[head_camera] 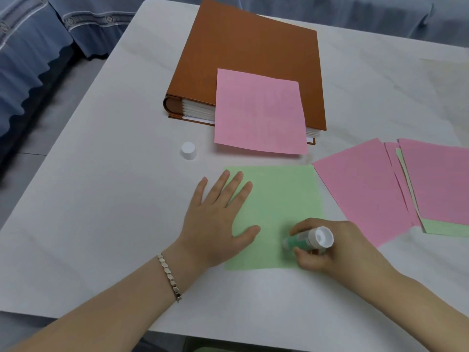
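A light green paper sheet [281, 196] lies flat on the white table [101, 199] in front of me. My left hand [215, 219] presses flat on the sheet's left edge, fingers spread and straight. My right hand [337, 247] grips a green and white glue stick [308, 241], tilted with its tip down on the sheet's lower right part. The stick's white cap [188, 150] stands alone on the table beyond my left hand.
A brown album [241, 59] lies at the back with a pink sheet [258, 113] resting on its near corner. Several pink and green sheets [406, 184] are fanned out at the right. Blue fabric [30, 59] hangs beyond the table's left edge.
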Demonstrator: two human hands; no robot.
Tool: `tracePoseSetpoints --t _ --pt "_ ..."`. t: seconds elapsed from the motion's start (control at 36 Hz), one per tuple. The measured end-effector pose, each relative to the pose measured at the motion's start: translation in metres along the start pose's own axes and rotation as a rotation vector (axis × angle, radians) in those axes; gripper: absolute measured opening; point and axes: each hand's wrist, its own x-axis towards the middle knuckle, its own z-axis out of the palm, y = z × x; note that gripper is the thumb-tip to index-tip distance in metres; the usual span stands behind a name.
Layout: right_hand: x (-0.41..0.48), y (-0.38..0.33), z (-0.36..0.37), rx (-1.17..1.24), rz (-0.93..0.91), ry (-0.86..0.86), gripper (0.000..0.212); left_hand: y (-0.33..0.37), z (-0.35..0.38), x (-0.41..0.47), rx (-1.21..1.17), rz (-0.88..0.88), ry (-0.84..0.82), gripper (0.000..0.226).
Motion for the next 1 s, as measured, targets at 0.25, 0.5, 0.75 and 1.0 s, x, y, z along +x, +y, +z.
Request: tracePoseSetpoints --t 0.25,0.5,0.75,1.0 --pt "0.039 -0.009 -0.018 0.089 -0.076 0.255 0.021 0.001 0.0 0.0 0.005 0.002 0.009 0.071" --pt "0.049 -0.005 -0.007 0.099 -0.028 0.268 0.014 0.0 -0.001 0.0 -0.009 0.004 0.028 0.071" --pt "0.018 0.005 -0.004 0.145 0.026 0.187 0.019 0.0 -0.002 0.0 0.008 -0.003 -0.007 0.071" --pt "-0.009 0.008 -0.006 0.035 0.041 0.048 0.025 0.0 -0.004 0.001 0.056 -0.009 -0.038 0.072"
